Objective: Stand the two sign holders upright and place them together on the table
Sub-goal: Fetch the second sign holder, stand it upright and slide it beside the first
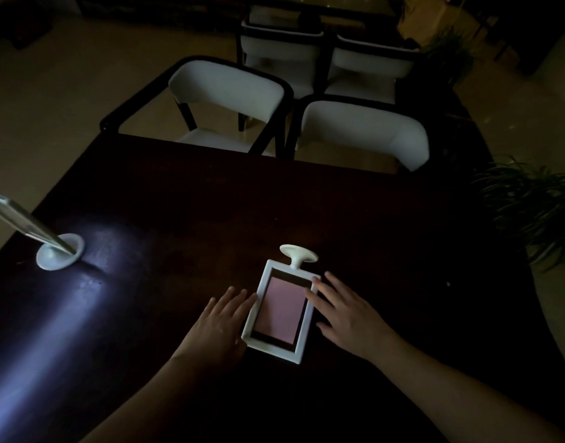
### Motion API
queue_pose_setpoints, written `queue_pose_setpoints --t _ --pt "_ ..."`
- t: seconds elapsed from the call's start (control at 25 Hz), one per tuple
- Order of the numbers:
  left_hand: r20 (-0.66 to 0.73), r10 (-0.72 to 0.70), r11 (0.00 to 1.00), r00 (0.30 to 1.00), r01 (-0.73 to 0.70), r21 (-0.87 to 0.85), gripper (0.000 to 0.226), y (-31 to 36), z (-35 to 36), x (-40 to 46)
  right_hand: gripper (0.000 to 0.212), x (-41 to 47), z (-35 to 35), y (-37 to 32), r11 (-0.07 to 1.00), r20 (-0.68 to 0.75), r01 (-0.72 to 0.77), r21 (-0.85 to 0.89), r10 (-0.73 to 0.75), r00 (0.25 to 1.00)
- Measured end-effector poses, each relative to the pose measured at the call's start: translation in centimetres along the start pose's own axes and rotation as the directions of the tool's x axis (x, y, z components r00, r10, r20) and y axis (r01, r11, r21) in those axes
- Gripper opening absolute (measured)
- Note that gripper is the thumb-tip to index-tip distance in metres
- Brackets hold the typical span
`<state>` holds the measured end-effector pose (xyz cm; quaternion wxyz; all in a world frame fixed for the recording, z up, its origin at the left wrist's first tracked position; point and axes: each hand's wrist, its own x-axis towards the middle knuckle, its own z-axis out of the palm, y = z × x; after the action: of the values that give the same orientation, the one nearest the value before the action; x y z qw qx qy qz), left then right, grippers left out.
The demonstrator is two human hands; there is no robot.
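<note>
A white-framed sign holder [279,310] with a pink insert lies flat on the dark table [179,203], its round foot pointing away from me. My left hand [222,321] rests flat against the frame's left edge, fingers apart. On the frame's right edge, my right hand [345,310] has its fingers spread, the fingertips touching the rim. Neither hand has closed around it. A second sign holder [59,251] stands on its round white base at the table's far left, its panel seen edge-on and leaning out of the picture.
Two white chairs with dark frames [230,100] [364,135] stand at the table's far edge, two more behind them. A potted plant [530,212] is at the right. A bright patch of light falls on the table's left side.
</note>
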<state>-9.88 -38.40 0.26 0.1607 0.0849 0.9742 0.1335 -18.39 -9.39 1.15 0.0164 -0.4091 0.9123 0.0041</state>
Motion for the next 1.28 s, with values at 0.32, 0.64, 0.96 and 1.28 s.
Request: queue_pose_setpoints --t 0.32,0.64,0.96,1.28 --pt "0.023 0.044 0.974 0.999 -0.038 -0.222 0.090 0.9 0.0 -0.7 0.063 0.6 1.2 -0.8 0.999 -0.069 -0.011 0.041 0.014 0.998" --pt "-0.212 0.036 0.918 0.977 -0.116 -0.379 0.079 0.7 -3.8 -1.2 0.048 1.2 -0.9 -1.0 0.954 -0.308 0.048 0.296 0.047 0.950" --pt "-0.324 -0.049 0.898 0.945 -0.100 -0.428 0.061 1.1 -5.4 -0.7 0.044 2.9 -3.6 -2.0 0.896 -0.475 0.075 0.438 0.160 0.865" --pt "-0.443 -0.152 0.815 0.883 -0.142 -0.562 0.071 2.4 -8.0 0.8 0.025 5.4 -5.1 -1.9 0.752 -0.391 -0.027 0.658 0.373 0.841"
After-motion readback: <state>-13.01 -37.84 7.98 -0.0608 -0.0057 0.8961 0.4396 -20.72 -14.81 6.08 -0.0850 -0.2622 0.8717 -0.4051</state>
